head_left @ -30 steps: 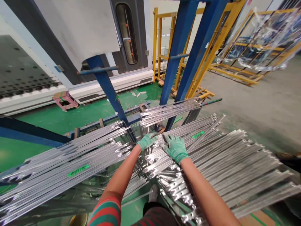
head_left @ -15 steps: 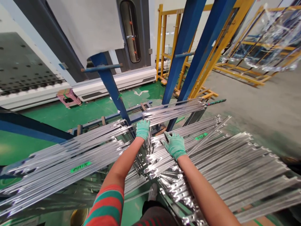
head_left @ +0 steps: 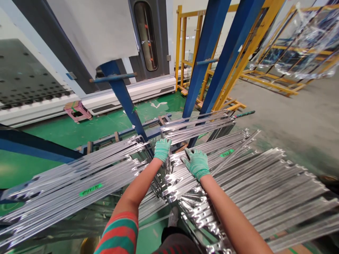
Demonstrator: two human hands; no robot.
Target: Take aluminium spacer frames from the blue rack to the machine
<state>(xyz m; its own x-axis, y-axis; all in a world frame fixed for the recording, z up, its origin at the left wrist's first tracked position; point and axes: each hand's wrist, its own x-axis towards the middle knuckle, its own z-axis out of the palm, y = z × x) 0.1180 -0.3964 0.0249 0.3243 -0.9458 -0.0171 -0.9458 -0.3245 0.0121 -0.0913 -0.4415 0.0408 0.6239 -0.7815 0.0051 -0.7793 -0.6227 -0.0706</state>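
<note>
Slim, shiny metal bars (head_left: 215, 151), bundled right of centre | beneath right hand (head_left: 196, 164), fingers spread | left hand (head_left: 162, 150), fingers curled at upper bundle (head_left: 182, 132)'s left end; can't tell if gripping

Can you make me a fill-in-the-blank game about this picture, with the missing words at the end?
The gloves on the left hand and the right hand are ____.
The bars by the right hand are made of shiny ____.
The stool on the floor is ____.
The striped sleeve shows on the person's ____ side.

Missing words: green; metal; pink; left.
</note>
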